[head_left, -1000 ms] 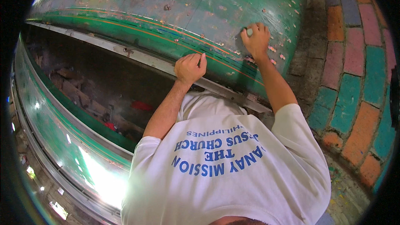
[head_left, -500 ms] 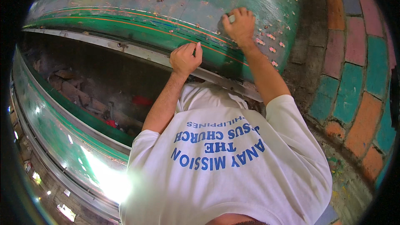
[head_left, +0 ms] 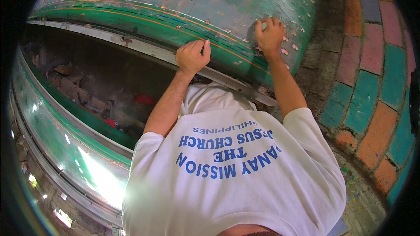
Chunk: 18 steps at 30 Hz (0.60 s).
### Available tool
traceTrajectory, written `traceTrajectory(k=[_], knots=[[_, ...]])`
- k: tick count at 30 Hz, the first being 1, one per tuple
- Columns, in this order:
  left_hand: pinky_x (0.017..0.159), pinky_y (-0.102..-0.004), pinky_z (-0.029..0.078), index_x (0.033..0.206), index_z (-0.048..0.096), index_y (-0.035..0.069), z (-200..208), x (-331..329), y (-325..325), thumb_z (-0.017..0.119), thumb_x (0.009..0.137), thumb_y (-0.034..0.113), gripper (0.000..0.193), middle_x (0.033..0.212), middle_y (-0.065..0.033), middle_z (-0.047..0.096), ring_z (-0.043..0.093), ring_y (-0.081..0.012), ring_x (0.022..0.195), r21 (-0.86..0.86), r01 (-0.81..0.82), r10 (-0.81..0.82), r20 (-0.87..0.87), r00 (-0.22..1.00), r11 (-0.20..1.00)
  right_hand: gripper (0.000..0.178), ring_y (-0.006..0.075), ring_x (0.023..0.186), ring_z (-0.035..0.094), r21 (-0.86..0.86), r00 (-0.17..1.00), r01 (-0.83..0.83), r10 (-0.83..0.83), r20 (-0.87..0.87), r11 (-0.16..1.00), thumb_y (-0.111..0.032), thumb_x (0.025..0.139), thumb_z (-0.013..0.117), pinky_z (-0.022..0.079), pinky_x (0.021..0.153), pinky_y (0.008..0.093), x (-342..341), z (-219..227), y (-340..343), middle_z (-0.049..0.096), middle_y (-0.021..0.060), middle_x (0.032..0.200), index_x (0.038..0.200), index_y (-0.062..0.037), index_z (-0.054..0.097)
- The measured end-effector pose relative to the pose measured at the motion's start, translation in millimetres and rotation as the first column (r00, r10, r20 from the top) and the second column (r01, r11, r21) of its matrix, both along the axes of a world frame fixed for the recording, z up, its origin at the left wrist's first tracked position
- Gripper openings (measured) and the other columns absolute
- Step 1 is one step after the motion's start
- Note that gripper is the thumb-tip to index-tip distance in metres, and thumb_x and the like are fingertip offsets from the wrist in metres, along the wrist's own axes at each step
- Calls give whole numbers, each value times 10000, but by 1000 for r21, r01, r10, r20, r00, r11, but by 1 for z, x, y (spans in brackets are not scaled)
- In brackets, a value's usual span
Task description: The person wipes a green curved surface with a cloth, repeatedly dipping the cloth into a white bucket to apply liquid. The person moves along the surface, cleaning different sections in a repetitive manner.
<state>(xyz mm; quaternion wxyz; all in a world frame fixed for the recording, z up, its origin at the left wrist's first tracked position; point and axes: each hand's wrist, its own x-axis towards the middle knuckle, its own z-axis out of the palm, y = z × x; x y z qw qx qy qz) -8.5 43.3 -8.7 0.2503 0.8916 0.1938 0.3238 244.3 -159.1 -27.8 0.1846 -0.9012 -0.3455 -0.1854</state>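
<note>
Green painted panel (head_left: 175,0): left hand (head_left: 191,56) clenched on it; right hand (head_left: 270,35) grasping small pale object, unclear.

Left hand (head_left: 192,56) fisted, right hand (head_left: 270,35) curled

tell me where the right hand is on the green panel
In the head view, the right hand presses the chipped green panel at upper right, near its edge by the coloured brick paving.

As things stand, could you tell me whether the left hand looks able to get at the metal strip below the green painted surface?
Probably yes: the left hand rests closed on the green painted surface just above the metal strip, with nothing between them.
</note>
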Motion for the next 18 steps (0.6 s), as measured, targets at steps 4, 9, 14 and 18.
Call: traceTrajectory(k=[4, 9, 14, 18], knots=[[558, -472, 537, 734, 643, 92, 4, 1, 1, 733, 967, 202, 273, 697, -123, 685, 680, -361, 617, -17, 0, 0, 1, 1000, 1000, 218, 385, 1090, 609, 34, 987, -158, 159, -6, 987, -342, 881, 781, 465, 973, 538, -7, 7, -6, 685, 111, 1127, 996, -158, 770], [561, -482, 533, 732, 642, 85, 3, -2, -2, 733, 972, 204, 282, 705, -137, 686, 676, -379, 621, -23, -2, 2, -1, 1000, 1000, 219, 386, 1107, 609, 20, 999, 53, -53, 7, 998, -351, 891, 768, 460, 983, 550, 7, 8, -6, 689, 110, 1130, 995, -158, 771], [552, -456, 546, 750, 652, 109, 1, -1, -1, 724, 967, 213, 251, 685, -95, 683, 690, -330, 612, 34, -38, 38, -17, 999, 999, 220, 386, 1111, 609, -17, 983, -179, 177, -52, 984, -350, 894, 761, 455, 990, 556, 1, 2, -5, 689, 117, 1100, 972, -144, 758], [555, -455, 549, 754, 656, 110, 2, 0, 0, 718, 971, 219, 250, 683, -95, 684, 690, -329, 611, 12, -19, 19, 2, 1000, 1000, 233, 381, 1098, 609, -49, 995, -78, 74, -70, 996, -353, 884, 768, 460, 973, 553, 8, 10, -1, 688, 129, 1089, 972, -138, 756]])
